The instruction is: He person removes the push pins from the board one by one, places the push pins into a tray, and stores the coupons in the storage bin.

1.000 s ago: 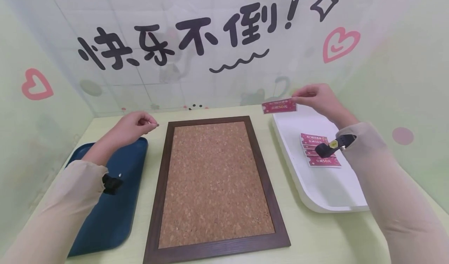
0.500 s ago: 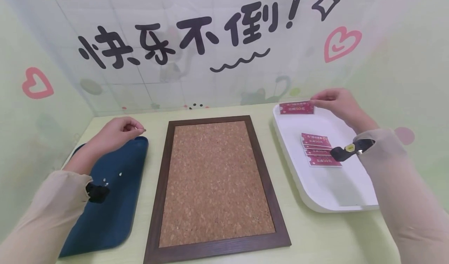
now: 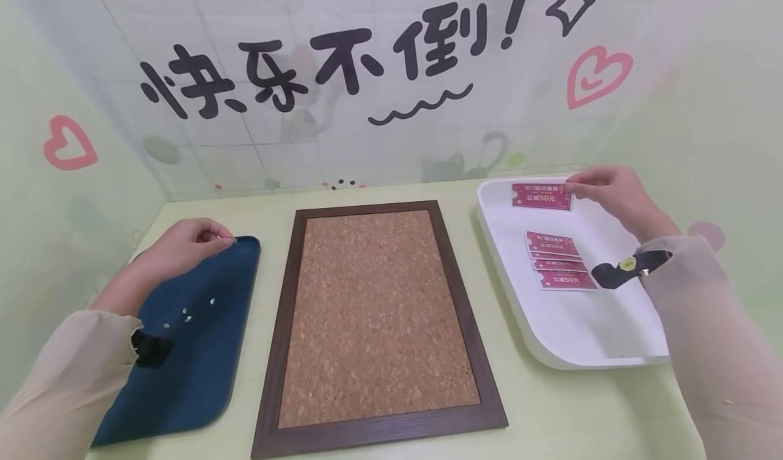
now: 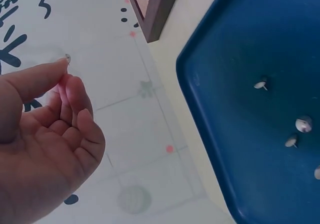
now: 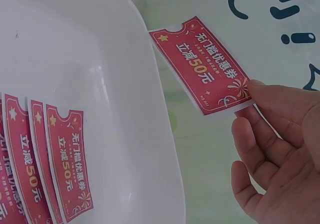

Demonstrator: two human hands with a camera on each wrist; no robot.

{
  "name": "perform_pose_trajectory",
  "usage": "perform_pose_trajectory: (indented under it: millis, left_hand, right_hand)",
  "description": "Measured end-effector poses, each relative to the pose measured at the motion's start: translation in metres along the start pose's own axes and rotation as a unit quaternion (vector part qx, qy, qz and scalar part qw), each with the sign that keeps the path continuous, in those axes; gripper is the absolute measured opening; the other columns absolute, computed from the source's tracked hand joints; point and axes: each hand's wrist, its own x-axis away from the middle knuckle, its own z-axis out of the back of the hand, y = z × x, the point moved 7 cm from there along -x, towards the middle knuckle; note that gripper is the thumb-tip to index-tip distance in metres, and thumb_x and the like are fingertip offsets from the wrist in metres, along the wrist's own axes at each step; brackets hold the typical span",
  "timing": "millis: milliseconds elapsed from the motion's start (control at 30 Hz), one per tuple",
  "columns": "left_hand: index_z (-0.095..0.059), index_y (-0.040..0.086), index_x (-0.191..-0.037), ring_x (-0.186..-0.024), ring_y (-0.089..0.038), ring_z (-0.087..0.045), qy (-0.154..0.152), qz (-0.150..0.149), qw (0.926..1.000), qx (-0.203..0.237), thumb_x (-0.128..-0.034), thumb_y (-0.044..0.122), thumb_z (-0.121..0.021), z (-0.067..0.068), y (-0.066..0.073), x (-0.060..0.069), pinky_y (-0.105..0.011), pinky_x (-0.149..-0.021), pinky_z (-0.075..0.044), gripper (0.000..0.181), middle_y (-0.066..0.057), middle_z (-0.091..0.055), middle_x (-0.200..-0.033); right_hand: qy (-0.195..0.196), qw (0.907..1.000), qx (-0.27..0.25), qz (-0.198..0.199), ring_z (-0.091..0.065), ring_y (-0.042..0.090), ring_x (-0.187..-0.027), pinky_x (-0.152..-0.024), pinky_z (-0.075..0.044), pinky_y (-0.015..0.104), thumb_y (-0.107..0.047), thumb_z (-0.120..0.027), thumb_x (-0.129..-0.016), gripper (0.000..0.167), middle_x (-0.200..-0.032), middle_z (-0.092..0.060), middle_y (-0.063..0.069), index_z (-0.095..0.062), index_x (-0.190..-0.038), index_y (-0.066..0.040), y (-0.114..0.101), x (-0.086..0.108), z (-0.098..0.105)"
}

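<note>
Between thumb and forefinger my left hand (image 3: 177,249) pinches a small metal thumbtack (image 4: 68,59), above the far end of the blue tray (image 3: 211,372). Several more silvery thumbtacks (image 4: 303,124) lie scattered in that tray. My right hand (image 3: 620,191) grips a red paper coupon (image 3: 541,196) by its right end, holding it up over the far part of the white tray (image 3: 550,351). Several like coupons (image 3: 559,261) lie overlapped in a row on the white tray's floor. In the right wrist view the held coupon (image 5: 200,66) shows its printed side.
A corkboard (image 3: 373,324) with a dark wooden frame lies on the pale table (image 3: 575,412) between the two trays. Behind the table stands a light wall sheet (image 3: 342,140) with black lettering, and side walls rise left and right.
Holding its coupon, my right hand has moved right, from the gap beside the white tray to above it. My left hand has drawn back left and nearer with the thumbtack, away from the corkboard.
</note>
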Motion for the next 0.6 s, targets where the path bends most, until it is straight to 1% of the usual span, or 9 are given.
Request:
perform_pose_trajectory:
  millis: [133, 267, 400, 433, 500, 600]
  left_hand:
    - [-0.055, -0.008, -0.107, -0.079, -0.023, -0.050, -0.004, 0.004, 1.0000, 0.000, -0.0948, 0.020, -0.051, -0.002, -0.009, 0.004, -0.034, -0.067, -0.043, 0.031, -0.011, -0.057, -0.089]
    - [-0.055, -0.008, -0.108, -0.078, -0.021, -0.050, -0.013, 0.008, 0.9999, 0.003, -0.0950, 0.021, -0.050, -0.006, -0.018, 0.006, -0.035, -0.068, -0.044, 0.031, -0.010, -0.058, -0.090]
    - [-0.055, -0.008, -0.108, -0.077, -0.021, -0.051, -0.023, 0.012, 0.9996, 0.007, -0.0951, 0.021, -0.050, -0.011, -0.026, 0.008, -0.036, -0.068, -0.044, 0.032, -0.011, -0.058, -0.090]
    - [-0.056, -0.008, -0.107, -0.077, -0.021, -0.051, -0.025, 0.012, 0.9996, 0.008, -0.0951, 0.021, -0.050, -0.012, -0.027, 0.009, -0.036, -0.068, -0.044, 0.032, -0.011, -0.058, -0.090]
    - [-0.056, -0.008, -0.107, -0.077, -0.023, -0.052, -0.028, 0.013, 0.9995, 0.009, -0.0952, 0.021, -0.050, -0.014, -0.030, 0.010, -0.037, -0.068, -0.044, 0.032, -0.012, -0.059, -0.090]
    - [-0.056, -0.008, -0.107, -0.079, -0.025, -0.053, -0.034, 0.014, 0.9993, 0.013, -0.0954, 0.021, -0.050, -0.017, -0.033, 0.011, -0.039, -0.069, -0.044, 0.032, -0.013, -0.059, -0.091]
  right_hand:
    - [-0.001, 1.0000, -0.005, -0.008, -0.042, 0.027, -0.102, -0.092, -0.028, 0.056, -0.047, -0.059, -0.085, 0.062, -0.095, -0.056, -0.009, -0.051, -0.123, 0.002, 0.012, 0.001, -0.001]
    - [0.006, 0.9998, -0.005, -0.018, -0.045, 0.028, -0.101, -0.093, -0.031, 0.052, -0.049, -0.058, -0.084, 0.066, -0.094, -0.054, -0.012, -0.050, -0.125, 0.002, 0.023, 0.001, -0.001]
    - [0.014, 0.9993, -0.004, -0.034, -0.047, 0.030, -0.101, -0.089, -0.036, 0.043, -0.051, -0.057, -0.084, 0.068, -0.090, -0.054, -0.015, -0.049, -0.126, 0.002, 0.034, 0.001, -0.002]
    - [0.015, 0.9992, -0.003, -0.037, -0.046, 0.029, -0.101, -0.087, -0.037, 0.041, -0.051, -0.056, -0.084, 0.068, -0.091, -0.055, -0.013, -0.049, -0.126, 0.002, 0.037, 0.001, -0.003]
    - [0.015, 0.9987, 0.000, -0.048, -0.045, 0.030, -0.102, -0.086, -0.038, 0.038, -0.051, -0.055, -0.085, 0.069, -0.098, -0.057, -0.006, -0.048, -0.127, 0.002, 0.042, 0.001, -0.005]
    - [0.015, 0.9977, 0.000, -0.066, -0.043, 0.031, -0.105, -0.088, -0.038, 0.040, -0.054, -0.054, -0.084, 0.073, -0.111, -0.055, 0.010, -0.046, -0.130, 0.002, 0.052, 0.001, -0.008]
